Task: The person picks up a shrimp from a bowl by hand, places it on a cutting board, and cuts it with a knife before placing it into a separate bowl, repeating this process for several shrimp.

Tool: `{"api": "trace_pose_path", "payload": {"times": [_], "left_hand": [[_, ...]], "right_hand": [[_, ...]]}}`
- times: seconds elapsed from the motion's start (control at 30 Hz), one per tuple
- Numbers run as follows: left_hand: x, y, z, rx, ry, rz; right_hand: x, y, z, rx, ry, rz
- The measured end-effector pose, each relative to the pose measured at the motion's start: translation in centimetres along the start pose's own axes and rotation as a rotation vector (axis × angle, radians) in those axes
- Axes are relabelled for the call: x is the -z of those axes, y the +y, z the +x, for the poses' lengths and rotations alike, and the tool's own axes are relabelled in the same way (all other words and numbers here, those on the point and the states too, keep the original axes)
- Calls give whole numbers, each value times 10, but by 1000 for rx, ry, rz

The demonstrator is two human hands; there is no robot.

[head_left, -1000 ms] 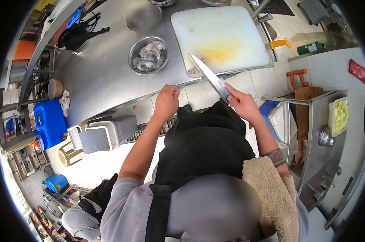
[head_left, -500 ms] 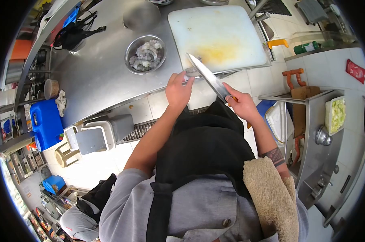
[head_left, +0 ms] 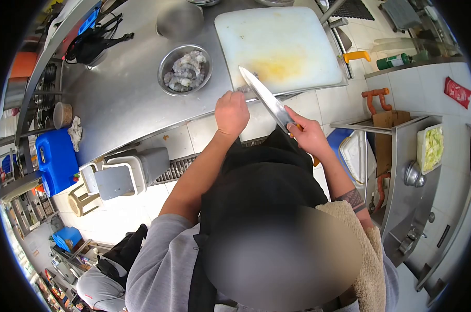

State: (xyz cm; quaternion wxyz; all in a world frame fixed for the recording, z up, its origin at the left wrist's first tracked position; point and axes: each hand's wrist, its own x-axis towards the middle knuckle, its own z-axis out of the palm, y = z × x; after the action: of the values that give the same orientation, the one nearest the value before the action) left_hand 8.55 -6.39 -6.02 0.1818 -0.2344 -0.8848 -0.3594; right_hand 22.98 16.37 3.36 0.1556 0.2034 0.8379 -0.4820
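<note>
My right hand [head_left: 307, 136] is wrapped round the handle of a large chef's knife [head_left: 265, 96]. The blade points up and left over the near-left corner of the white cutting board [head_left: 277, 36]. A grey raw shrimp [head_left: 244, 89] lies at that corner, partly hidden by the blade and my fingers. My left hand [head_left: 232, 114] is closed at the shrimp, its fingertips curled under against it. To the left, a round steel bowl [head_left: 162, 79] holds several raw shrimp [head_left: 188, 68].
The steel table [head_left: 121, 99] carries the bowl and board, with a black strapped item [head_left: 92, 47] at its far left. A blue jug [head_left: 58, 158] and grey bins [head_left: 134, 174] stand to the left. A tray of chopped greens [head_left: 431, 149] rests on the right-hand counter.
My left hand has turned and its fingers have curled in, covering more of the shrimp. The knife stays in almost the same place, and the whole view has shifted slightly.
</note>
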Motion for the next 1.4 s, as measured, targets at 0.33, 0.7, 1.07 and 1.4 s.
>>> {"api": "trace_pose_path", "payload": {"times": [0.33,0.7,1.07,1.4], "left_hand": [[27,8,-13,262,-284,-96],[15,12,3,230,-106,-117],[4,5,10,204,17,-124],[77,16,-1,268,-208,-203]], "right_hand": [[3,-10,0,-57,-31,6],[0,-6,3,-87,-37,66],[-4,1,3,-23,0,75],[1,-8,4,-116,-34,60]]}}
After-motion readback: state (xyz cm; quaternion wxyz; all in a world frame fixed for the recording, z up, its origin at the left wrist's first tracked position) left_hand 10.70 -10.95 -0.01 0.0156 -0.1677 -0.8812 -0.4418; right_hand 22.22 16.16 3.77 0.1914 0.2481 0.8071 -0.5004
